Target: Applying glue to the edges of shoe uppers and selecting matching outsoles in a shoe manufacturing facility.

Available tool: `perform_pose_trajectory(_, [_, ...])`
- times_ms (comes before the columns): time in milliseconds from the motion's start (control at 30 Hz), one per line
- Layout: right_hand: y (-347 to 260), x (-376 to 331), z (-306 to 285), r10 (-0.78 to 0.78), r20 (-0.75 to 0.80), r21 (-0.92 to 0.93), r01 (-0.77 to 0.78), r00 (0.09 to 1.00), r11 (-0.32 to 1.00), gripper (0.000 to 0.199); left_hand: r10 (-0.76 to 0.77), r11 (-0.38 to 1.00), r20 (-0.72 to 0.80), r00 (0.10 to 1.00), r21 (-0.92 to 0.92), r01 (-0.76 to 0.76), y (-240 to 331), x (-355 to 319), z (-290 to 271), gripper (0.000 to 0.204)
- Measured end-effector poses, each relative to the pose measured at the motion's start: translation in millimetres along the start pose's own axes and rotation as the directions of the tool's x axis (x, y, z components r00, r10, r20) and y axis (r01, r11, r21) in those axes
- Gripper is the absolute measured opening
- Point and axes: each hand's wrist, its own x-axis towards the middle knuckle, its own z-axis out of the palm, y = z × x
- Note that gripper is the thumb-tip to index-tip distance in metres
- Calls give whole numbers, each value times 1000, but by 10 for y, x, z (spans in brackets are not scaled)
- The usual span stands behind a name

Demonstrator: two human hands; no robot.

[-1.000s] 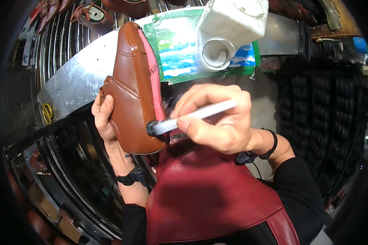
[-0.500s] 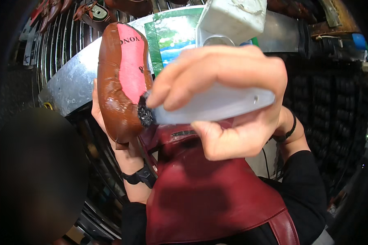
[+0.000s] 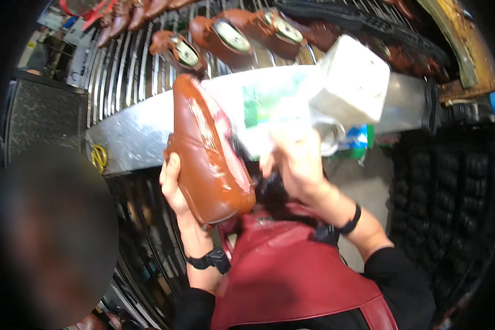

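Observation:
My left hand (image 3: 175, 184) is wrapped round a brown leather shoe (image 3: 206, 157) from its left side. The shoe is tipped on edge, and its pink underside (image 3: 237, 165) faces right, with a wet-looking shine along the rim. To the right of the shoe, my right hand (image 3: 298, 162) is closed, its fingers smeared by motion and glare. It appears to still grip the brush with the pale handle; the brush itself is hardly distinguishable. Just beyond this hand, a white plastic container (image 3: 357, 82) stands on the bench, with a round opening (image 3: 330, 137) towards me.
The metal bench (image 3: 132, 135) has a green and white sheet (image 3: 258, 104) on it. Behind it, several brown shoes (image 3: 225, 41) stand on a slatted rack (image 3: 127, 82). A yellow loop (image 3: 99, 158) hangs at the bench's left end. Dark stacked things (image 3: 445, 192) fill the right.
The shoe has turned, so its brown side faces up and its pink underside shows less. My right hand has drawn away from the shoe towards the white container. The view has shifted, showing more rack.

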Motion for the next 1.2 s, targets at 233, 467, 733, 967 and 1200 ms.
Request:
perform_pose_trajectory(233, [-157, -20, -89, 22, -144, 65, -12, 989, 998, 27, 541, 553, 26, 840, 742, -379, 955, 1627, -187, 34])
perform_pose_trajectory(467, [-213, 83, -25, -32, -170, -68, 21, 985, 997, 28, 379, -300, -27, 925, 942, 151, 1300, 3335, 116, 57])
perform_pose_trajectory(733, [-72, 24, -38, -92, -150, -223, 57, 984, 973, 23, 684, 85, -101, 722, 995, 59, 883, 2117, -459, 85])
perform_pose_trajectory(967, [-42, -126, -374, -44, 2, -277, 43, 999, 960, 39, 971, -162, 80, 226, 915, 370, 824, -2153, -1435, 4])
perform_pose_trajectory(1200, [-20, -421, -248, 31, 71, -213, -15, 997, 977, 40, 845, 176, -535, 15, 304, 936, 1781, -5964, -2712, 57])
